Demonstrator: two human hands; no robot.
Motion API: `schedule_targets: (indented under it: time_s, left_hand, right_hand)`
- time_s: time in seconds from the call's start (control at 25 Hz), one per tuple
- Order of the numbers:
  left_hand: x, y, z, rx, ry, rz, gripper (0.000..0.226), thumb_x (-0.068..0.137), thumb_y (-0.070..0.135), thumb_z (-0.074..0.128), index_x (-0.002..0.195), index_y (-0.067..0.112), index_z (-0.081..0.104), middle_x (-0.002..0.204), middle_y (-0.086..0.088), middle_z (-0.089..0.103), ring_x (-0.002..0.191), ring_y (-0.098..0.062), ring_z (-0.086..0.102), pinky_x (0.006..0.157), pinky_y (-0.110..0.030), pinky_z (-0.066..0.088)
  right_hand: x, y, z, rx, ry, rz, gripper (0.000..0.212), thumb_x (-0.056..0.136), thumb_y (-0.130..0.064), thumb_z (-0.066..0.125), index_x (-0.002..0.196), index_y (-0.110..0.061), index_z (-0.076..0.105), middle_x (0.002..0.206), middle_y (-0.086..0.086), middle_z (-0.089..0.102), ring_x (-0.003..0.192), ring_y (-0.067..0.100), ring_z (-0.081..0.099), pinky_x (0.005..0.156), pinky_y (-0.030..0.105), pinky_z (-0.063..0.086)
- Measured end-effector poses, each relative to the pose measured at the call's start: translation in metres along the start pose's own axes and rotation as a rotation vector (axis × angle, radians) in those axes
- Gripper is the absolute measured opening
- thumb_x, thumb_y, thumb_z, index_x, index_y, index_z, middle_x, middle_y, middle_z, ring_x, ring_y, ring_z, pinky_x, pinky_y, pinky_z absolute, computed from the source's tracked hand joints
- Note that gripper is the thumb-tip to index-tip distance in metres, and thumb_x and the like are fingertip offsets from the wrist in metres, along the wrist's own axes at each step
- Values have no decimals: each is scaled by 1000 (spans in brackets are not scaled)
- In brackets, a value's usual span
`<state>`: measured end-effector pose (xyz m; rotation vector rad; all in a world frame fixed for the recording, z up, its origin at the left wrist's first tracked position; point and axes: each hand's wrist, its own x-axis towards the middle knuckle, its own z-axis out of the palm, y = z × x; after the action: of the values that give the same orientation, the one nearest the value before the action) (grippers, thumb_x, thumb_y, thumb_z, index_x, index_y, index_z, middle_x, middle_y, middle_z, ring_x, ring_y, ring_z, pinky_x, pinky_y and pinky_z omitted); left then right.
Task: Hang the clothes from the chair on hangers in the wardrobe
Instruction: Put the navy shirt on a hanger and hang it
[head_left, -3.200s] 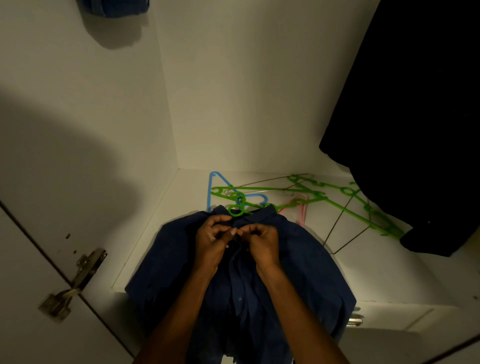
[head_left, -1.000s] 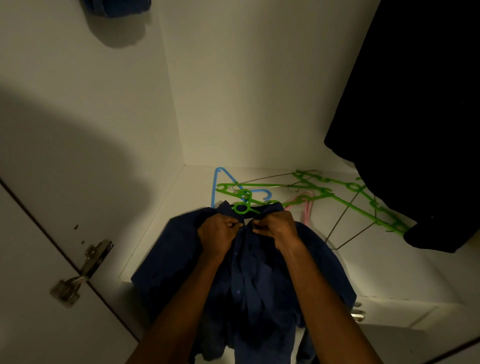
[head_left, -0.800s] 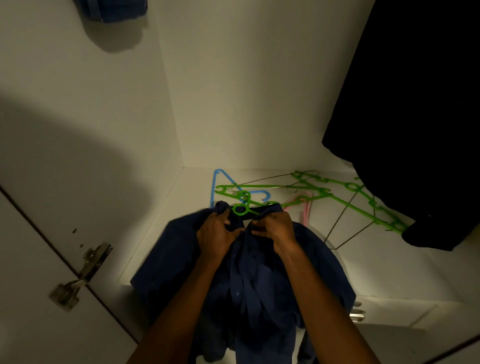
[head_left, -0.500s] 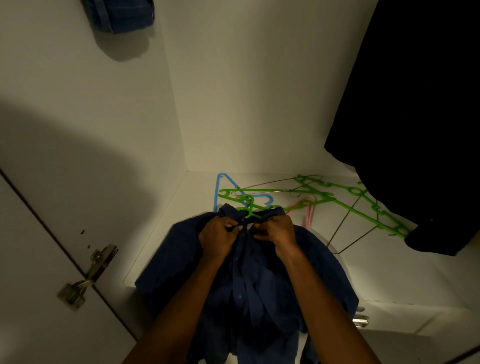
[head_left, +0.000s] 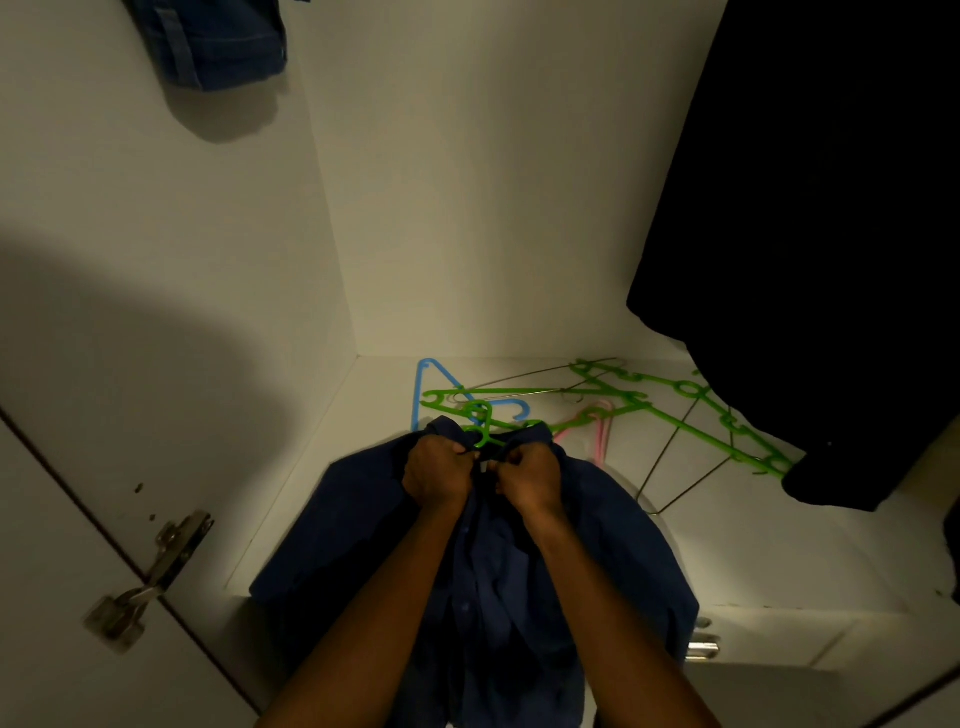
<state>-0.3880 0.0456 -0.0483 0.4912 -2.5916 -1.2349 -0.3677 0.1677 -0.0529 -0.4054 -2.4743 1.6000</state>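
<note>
A dark blue shirt (head_left: 613, 525) lies spread on the white wardrobe shelf (head_left: 779, 551), its lower part hanging over the front edge. A green hanger's hook (head_left: 480, 415) sticks out of the collar. My left hand (head_left: 434, 470) grips the left side of the collar opening. My right hand (head_left: 527, 475) pinches the right side of it, close beside the left. Both sets of fingers are curled into the fabric just below the hook.
Loose hangers lie behind the shirt: a blue one (head_left: 431, 379), green ones (head_left: 675, 410), a pink one (head_left: 597, 426) and thin wire ones (head_left: 670, 457). A black garment (head_left: 810, 234) hangs at the right, a blue denim piece (head_left: 218, 41) at top left. A door hinge (head_left: 150, 577) is at lower left.
Both hands have stayed at the collar, shifting slightly up toward the hook. The view has tilted a little upward, showing more of the denim piece.
</note>
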Motion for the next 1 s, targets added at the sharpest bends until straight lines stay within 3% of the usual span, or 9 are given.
schedule_targets:
  time_s: [0.2,0.32,0.44,0.6,0.72,0.84,1.0]
  left_hand:
    - [-1,-5,0,-25,-26,66,10,79,34,84,77,28,78,86,5,77,78,-16,71,61,-27,55]
    - [0,-7,-4,-141,-53,93,17,74,30,87,65,29,73,73,10,74,68,-9,69,60,-28,57]
    - [3,-14,-12,-388,-146,92,16,70,11,91,66,15,76,68,1,75,61,-11,69,58,-28,57]
    - [0,-19,-25,-630,-205,48,14,72,-3,87,81,-2,76,77,-9,77,64,-10,70,57,-23,55]
    - [-1,-23,-27,-636,-233,93,10,77,-9,79,83,-1,77,79,-11,77,69,-13,71,65,-27,58]
    - [0,-29,-28,-659,-300,140,10,82,-9,76,90,-2,77,85,-13,78,77,-18,73,75,-29,60]
    - [1,-31,-31,-713,-336,160,10,85,-7,75,93,-3,77,88,-17,77,79,-19,73,78,-27,60]
  right_hand:
    - [-4,-1,5,-82,31,0,37,82,-18,77,56,-16,50,58,-1,56,56,18,55,50,29,37]
    - [-4,-2,4,-72,40,7,36,82,-19,76,57,-15,50,58,-1,56,58,19,56,52,29,36]
    - [-13,-6,8,-105,120,-6,26,83,-22,74,67,-14,55,71,6,64,69,23,61,57,30,38]
    - [-28,-16,19,-139,214,-110,20,89,-20,73,75,-14,60,78,4,68,70,15,55,59,29,34]
    - [-25,-16,23,-99,222,-169,18,88,-18,75,75,-12,64,76,3,68,68,13,55,59,29,38]
    - [-20,-12,26,-45,187,-215,10,88,-14,76,82,-10,70,79,3,71,70,14,62,59,33,50]
    - [-17,-7,30,-42,139,-265,3,89,-10,73,91,-7,73,86,6,74,76,18,68,66,37,57]
